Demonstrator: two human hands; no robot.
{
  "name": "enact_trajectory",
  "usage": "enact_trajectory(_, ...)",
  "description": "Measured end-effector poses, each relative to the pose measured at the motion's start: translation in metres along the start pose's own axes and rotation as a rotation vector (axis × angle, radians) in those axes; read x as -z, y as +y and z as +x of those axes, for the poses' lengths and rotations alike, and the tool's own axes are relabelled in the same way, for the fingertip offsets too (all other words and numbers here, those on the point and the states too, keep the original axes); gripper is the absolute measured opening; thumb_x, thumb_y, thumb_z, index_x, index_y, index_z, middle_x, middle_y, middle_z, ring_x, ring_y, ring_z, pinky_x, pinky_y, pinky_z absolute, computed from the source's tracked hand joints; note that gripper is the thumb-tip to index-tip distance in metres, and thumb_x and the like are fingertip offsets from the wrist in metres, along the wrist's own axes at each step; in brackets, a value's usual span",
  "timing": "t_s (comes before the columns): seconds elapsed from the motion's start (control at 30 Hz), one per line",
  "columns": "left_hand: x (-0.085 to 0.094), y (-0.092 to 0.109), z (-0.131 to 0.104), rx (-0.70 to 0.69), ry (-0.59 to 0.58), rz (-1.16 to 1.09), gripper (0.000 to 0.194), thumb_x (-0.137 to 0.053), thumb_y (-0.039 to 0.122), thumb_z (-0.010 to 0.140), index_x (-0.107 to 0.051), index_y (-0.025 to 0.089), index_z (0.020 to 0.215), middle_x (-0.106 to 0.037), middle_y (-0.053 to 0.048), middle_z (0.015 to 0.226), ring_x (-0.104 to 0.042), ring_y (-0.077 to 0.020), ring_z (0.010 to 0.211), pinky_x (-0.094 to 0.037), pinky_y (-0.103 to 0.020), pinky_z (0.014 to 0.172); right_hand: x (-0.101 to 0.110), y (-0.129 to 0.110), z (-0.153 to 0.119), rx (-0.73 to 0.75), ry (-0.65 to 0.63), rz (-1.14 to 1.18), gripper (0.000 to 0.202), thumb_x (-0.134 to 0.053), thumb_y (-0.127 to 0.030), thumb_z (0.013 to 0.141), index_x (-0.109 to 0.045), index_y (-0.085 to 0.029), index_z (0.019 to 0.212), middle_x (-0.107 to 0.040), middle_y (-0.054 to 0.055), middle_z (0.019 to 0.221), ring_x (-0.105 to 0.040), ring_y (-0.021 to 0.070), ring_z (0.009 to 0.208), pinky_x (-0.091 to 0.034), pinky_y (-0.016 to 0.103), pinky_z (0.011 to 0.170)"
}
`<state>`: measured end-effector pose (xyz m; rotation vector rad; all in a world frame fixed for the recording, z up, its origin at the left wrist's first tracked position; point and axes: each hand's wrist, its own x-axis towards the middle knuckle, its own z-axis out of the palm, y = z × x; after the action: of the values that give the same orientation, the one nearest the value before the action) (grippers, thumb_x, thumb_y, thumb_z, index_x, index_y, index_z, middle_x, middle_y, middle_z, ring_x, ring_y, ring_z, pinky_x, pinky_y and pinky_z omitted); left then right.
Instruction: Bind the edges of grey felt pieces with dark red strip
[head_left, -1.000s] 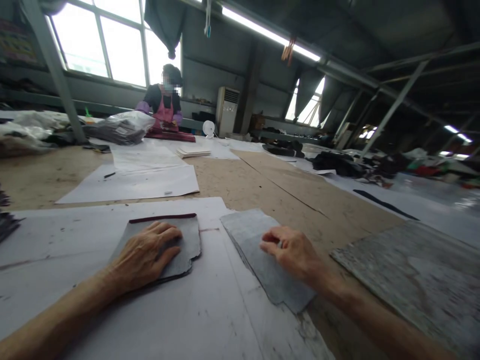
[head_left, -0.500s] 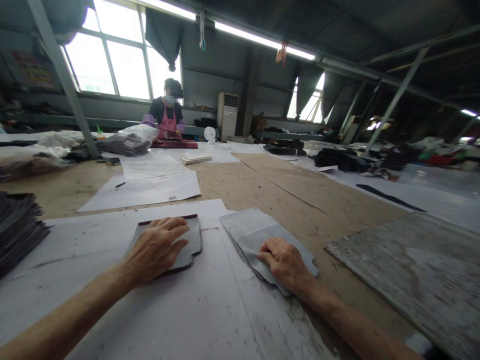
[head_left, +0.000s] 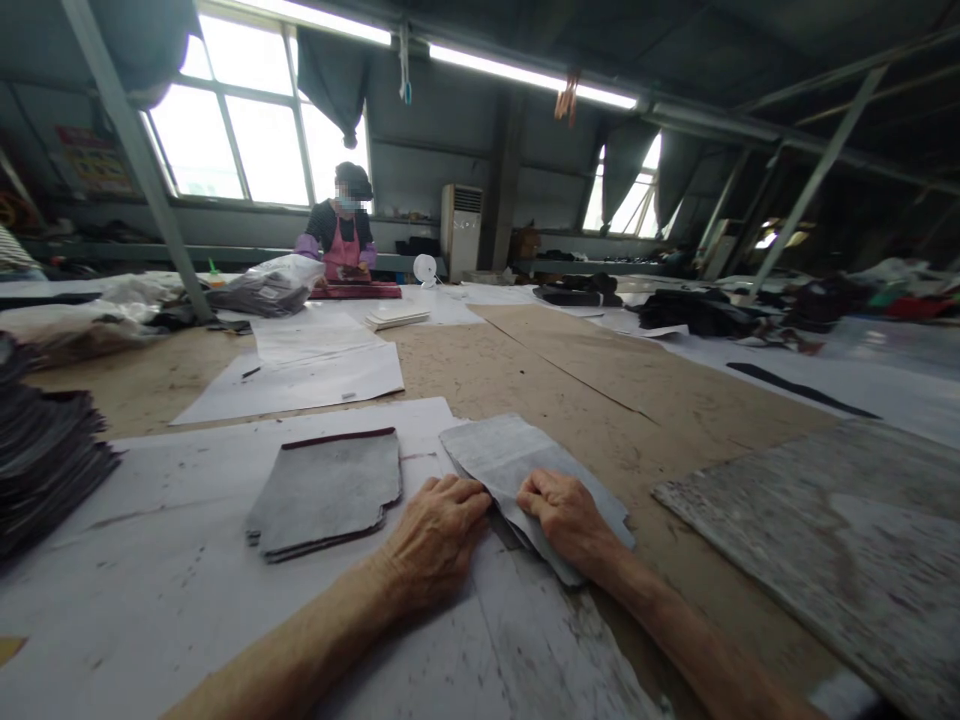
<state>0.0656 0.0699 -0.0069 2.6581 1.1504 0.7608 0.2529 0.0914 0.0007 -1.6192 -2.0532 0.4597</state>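
Observation:
Two piles of thin grey cut pieces, maybe fabric or leather, lie in front of me. My left hand (head_left: 442, 525) has its fingers curled together at the near left edge of the right pile (head_left: 499, 445), pinching the edge of a piece there; the fingertips are partly hidden. On top of that same pile rests my right hand (head_left: 564, 512), thumb and fingers closed at the top piece. The left pile (head_left: 330, 490) lies untouched on white paper (head_left: 187, 520), with a dark red folded strip along its far edge.
A tall stack of dark pieces (head_left: 52, 460) stands at the left. A worn grey board (head_left: 825, 540) lies to the right. Farther back are loose white sheets (head_left: 322, 375), plastic-wrapped bundles (head_left: 270, 285), a slanting metal post (head_left: 139, 160) and a co-worker in a pink apron (head_left: 343, 250).
My left hand has left the left pile and moved right to the edge of the right pile. My right hand has stayed almost in place. The view has shifted slightly.

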Motion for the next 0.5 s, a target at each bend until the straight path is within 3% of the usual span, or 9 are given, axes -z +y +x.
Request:
enact_trajectory(0.2, -0.001, 0.001, -0.006, 0.01, 0.082, -0.007, 0.018, -0.044, 0.017, 0.083, -0.062, 0.016, 0.088, -0.061, -0.005, 0.089, -0.051, -0.0189, 0.082, -0.038, -0.036, 0.077, 0.0, 0.002, 0.003, -0.008, -0.015, 0.013, 0.017, -0.048, -0.019, 0.077, -0.05, -0.018, 0.06, -0.057, -0.001, 0.064, -0.05, 0.0116, 0.062, -0.033, 0.023, 0.058)
enact_trajectory(0.33, 0.004, 0.006, -0.01, -0.132, 0.159, -0.049, 0.02, -0.046, 0.018, 0.083, -0.058, 0.017, 0.099, -0.06, -0.007, 0.097, -0.05, -0.019, 0.084, -0.039, -0.036, 0.076, -0.001, 0.002, 0.005, 0.012, -0.008, -0.018, 0.016, -0.048, -0.018, 0.078, -0.051, -0.017, 0.062, -0.058, 0.001, 0.066, -0.051, 0.0131, 0.064, -0.033, 0.025, 0.059)
enact_trajectory(0.5, 0.002, 0.017, -0.016, -0.322, 0.044, -0.07, 0.036, -0.04, 0.013, 0.083, -0.048, 0.025, 0.116, -0.058, -0.004, 0.106, -0.051, -0.018, 0.091, -0.043, -0.034, 0.079, -0.004, 0.0, -0.005, 0.068, -0.013, -0.153, 0.011, -0.05, -0.02, 0.079, -0.058, -0.015, 0.072, -0.063, 0.004, 0.079, -0.056, 0.0142, 0.078, -0.038, 0.025, 0.07)
